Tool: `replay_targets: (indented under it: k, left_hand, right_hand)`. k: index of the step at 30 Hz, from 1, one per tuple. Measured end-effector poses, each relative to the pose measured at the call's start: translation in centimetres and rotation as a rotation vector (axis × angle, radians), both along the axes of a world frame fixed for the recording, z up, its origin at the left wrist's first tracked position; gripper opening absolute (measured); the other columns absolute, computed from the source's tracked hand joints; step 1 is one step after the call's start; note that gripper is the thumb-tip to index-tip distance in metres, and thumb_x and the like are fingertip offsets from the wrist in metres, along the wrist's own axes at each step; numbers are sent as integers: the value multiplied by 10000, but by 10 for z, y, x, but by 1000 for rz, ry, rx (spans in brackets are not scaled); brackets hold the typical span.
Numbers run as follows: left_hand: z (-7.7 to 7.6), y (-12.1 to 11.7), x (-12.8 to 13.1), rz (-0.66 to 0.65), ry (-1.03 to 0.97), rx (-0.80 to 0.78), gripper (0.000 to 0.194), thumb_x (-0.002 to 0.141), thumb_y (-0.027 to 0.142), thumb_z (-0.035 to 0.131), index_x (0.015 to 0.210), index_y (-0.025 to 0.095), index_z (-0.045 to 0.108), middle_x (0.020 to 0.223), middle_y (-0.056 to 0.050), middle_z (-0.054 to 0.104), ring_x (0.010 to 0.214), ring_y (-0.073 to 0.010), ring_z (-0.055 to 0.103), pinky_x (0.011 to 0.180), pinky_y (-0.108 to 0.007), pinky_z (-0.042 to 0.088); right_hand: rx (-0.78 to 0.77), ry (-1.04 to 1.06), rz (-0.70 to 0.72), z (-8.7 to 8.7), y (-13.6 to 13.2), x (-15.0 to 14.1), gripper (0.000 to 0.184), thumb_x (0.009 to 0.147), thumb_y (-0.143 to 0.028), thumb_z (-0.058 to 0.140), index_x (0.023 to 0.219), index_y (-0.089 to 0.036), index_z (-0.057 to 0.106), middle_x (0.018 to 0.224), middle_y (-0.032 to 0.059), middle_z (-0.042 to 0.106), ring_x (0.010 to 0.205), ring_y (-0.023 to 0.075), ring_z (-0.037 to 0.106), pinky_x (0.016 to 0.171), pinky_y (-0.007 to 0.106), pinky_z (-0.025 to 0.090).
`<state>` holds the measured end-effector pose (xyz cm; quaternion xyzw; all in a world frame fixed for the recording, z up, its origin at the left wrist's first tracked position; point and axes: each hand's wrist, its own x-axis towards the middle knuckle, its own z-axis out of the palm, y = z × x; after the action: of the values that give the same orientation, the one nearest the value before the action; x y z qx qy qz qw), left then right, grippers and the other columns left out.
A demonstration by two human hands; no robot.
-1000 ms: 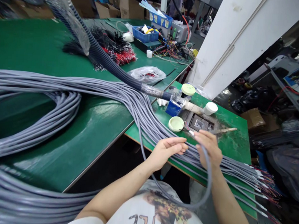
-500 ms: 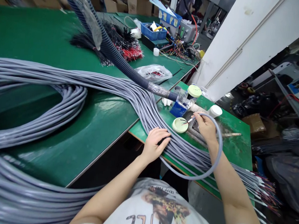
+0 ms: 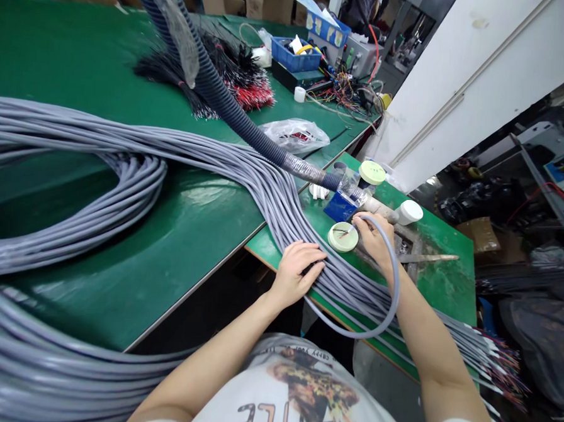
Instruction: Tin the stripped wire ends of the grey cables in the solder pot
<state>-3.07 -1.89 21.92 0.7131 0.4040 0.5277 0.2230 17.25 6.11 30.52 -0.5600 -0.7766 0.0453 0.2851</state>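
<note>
In my right hand (image 3: 376, 236) the end of a grey cable (image 3: 396, 286) is pinched between the fingers. Its thin stripped wires (image 3: 342, 232) point left into a shallow pale-green dish (image 3: 342, 244). From that hand the cable loops down and back toward the left. My left hand (image 3: 298, 272) lies with fingers apart on a thick bundle of grey cables (image 3: 282, 208). The bundle runs across the bench under both arms, and its far ends (image 3: 496, 357) show white sleeves and coloured wires at the right.
A ribbed hose (image 3: 230, 114) hangs over the bench, its nozzle near a blue box (image 3: 341, 206). Close by are a white cup (image 3: 410, 212), a lidded jar (image 3: 372, 172), a soiled metal pot (image 3: 405, 246) and a flat blade (image 3: 428, 258). Coiled cables (image 3: 73, 225) fill the left.
My right hand has carried the cable end left and away from me, so its wires are now at the dish. My left hand has come down onto the bundle.
</note>
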Motion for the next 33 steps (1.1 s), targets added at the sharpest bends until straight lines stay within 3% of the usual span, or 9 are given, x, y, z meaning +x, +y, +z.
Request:
replay_targets:
  k: [5,8,15,22,27,33]
  left_hand:
    - [0,0,0,0,6,-10,179,846,221,597,1015,226,657,991,-54,716,1072,-219,607,1033,-457,349]
    - [1,1,-2,-9,12,-22,186,847,226,592,1021,228,658,1001,-59,714,1076,-223,607,1029,-456,352]
    - [6,2,-4,-35,28,-45,186,850,222,589,1021,233,663,999,-52,717,1070,-222,609,1012,-443,360]
    - [5,3,-3,-28,30,-45,182,851,234,586,1016,231,664,999,-50,712,1072,-222,600,992,-435,378]
    - [6,2,-3,-31,40,-45,181,848,228,588,1013,226,662,989,-47,714,1075,-221,593,996,-434,377]
    - [7,2,-3,-26,46,-45,183,849,230,586,1016,226,661,992,-47,712,1074,-220,595,996,-432,378]
  right_hand:
    - [1,-36,-21,0,1,-1,221,886,-356,511,844,-245,697,812,10,714,757,199,615,717,313,433]
    - [34,6,-22,9,-3,6,222,891,-356,502,854,-249,693,827,5,720,797,202,625,750,320,444]
    - [182,-24,-239,33,-16,66,258,900,-382,486,859,-229,689,840,27,721,851,215,635,812,339,442]
    - [153,-110,-374,9,-15,121,282,890,-384,476,831,-211,690,797,42,724,812,222,632,771,326,428]
    - [118,-117,-397,-8,-10,131,305,893,-396,453,856,-201,685,808,59,723,798,228,618,759,330,410]
    - [91,-148,-391,-16,-5,133,299,892,-393,460,866,-212,696,821,55,720,806,221,616,752,315,397]
